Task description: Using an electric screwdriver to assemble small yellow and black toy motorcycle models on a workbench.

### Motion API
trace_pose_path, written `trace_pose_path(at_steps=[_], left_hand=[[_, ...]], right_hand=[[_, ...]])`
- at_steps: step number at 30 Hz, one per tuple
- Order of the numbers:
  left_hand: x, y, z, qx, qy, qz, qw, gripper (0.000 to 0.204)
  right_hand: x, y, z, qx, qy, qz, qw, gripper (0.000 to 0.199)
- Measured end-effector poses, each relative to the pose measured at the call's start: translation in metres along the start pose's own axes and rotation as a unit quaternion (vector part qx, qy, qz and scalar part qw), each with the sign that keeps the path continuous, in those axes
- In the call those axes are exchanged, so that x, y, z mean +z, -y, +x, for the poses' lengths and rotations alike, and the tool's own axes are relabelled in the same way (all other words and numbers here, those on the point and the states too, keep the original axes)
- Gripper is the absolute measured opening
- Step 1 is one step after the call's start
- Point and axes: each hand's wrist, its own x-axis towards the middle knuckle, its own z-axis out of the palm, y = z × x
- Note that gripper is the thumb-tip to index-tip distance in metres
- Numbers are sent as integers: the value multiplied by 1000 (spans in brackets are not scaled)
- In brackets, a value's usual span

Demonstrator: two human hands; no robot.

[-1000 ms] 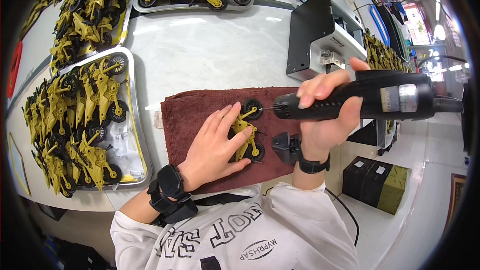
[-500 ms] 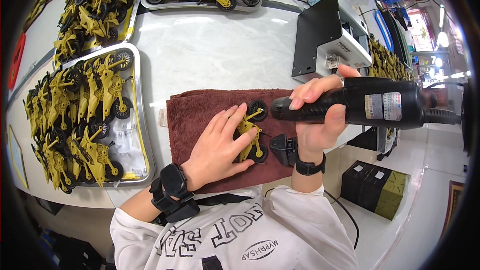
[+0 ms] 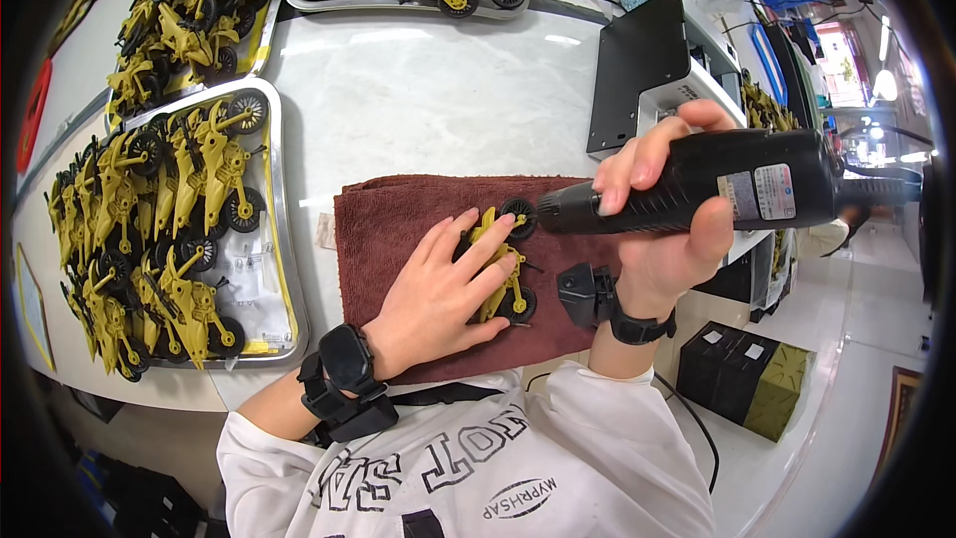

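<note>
A small yellow toy motorcycle (image 3: pixel 514 281) with black wheels lies on its side on a folded brown towel (image 3: pixel 383 229). My left hand (image 3: pixel 423 294) lies over it, fingers and thumb pressing it against the cloth and partly covering it. Wrapped in my right hand (image 3: pixel 665 264) is a thick black electric screwdriver (image 3: pixel 697 184), a cable running from its rear end. The nose of this tool points left, close beside the motorcycle's upper wheel. I cannot make out a bit at its tip, nor whether it touches the wheel.
A metal tray (image 3: pixel 284 269) at the left holds several similar motorcycles, and another tray (image 3: pixel 398 10) stands at the far side. More motorcycles are heaped at the upper left. A black-and-white boxy machine (image 3: pixel 642 70) stands beyond the screwdriver. Boxes (image 3: pixel 742 379) sit lower at the right.
My right hand and wrist have shifted right, with the screwdriver's body tilting slightly; its nose stays by the upper wheel. My left hand and the motorcycle keep nearly the same place.
</note>
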Motion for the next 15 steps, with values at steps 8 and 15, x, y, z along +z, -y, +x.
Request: trace_pose_path(at_steps=[8, 15], left_hand=[[0, 1, 0, -3, 2, -2, 1000, 58], [0, 1, 2, -5, 6, 2, 1000, 59]], right_hand=[[7, -5, -1, 49, -36, -36, 998, 51], [7, -7, -3, 36, -23, -27, 999, 47]])
